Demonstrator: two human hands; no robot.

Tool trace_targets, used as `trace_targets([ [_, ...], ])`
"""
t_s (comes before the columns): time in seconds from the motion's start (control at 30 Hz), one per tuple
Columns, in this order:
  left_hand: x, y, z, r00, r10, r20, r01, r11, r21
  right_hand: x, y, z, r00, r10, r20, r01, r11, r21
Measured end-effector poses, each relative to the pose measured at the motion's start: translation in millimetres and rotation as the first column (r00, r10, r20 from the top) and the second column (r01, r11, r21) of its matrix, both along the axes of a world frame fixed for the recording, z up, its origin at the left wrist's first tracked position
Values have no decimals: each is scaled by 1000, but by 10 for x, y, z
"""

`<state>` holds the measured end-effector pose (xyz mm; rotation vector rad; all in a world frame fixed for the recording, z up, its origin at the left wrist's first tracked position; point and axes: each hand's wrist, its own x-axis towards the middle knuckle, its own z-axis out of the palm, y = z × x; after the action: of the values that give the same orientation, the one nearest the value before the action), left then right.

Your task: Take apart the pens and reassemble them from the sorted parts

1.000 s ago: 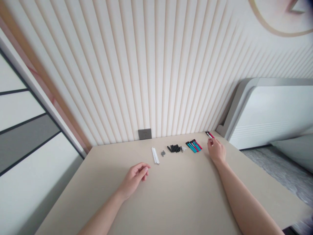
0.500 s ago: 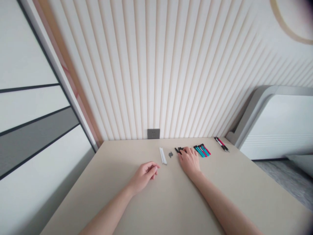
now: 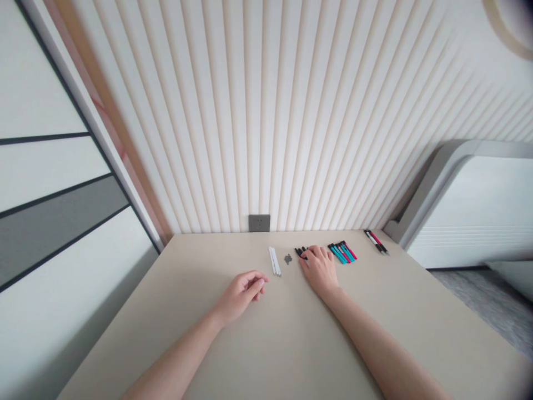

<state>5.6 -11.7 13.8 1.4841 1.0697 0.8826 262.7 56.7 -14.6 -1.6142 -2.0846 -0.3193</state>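
My right hand reaches across the beige table, its fingertips bent down and closed on a small row of black pen pieces. Most of that row is hidden under my fingers. My left hand rests on the table, fingers loosely curled against the thumb with nothing visible in them. It lies just short of a bundle of thin white sticks. A little grey heap of tiny parts sits between the sticks and the black pieces.
Teal and pink pens lie in a row right of my right hand. Black and red pens lie near the table's far right corner. A grey wall socket sits on the ribbed wall behind. A white cabinet stands at the right.
My right hand moved left from the black and red pens at the far right to the black pen pieces and has settled on them. My left hand has hardly moved.
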Motion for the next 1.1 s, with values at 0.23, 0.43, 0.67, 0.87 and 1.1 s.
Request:
trace_targets([
  [0.23, -2, -6, 13, 1000, -4, -8, 4, 1000, -14, 21, 8, -14, 1000, 12, -16, -12, 1000, -7],
  [0.43, 0, -10, 11, 1000, -8, -12, 8, 1000, -21, 36, 2, -29, 999, 43, -23, -44, 999, -23],
  [0.67, 1, -8, 14, 1000, -8, 6, 8, 999, -31, 47, 11, -45, 995, 67, -71, -68, 998, -7],
  [0.87, 6, -10, 2, 998, 12, 59, -10, 1000, -18, -24, -188, 61, 917, 278, -285, -282, 959, 27],
  [1.1, 6, 7, -33, 968, 81, 237, -87, 996, 15, -613, -589, 188, 738, 494, -459, -494, 860, 131],
])
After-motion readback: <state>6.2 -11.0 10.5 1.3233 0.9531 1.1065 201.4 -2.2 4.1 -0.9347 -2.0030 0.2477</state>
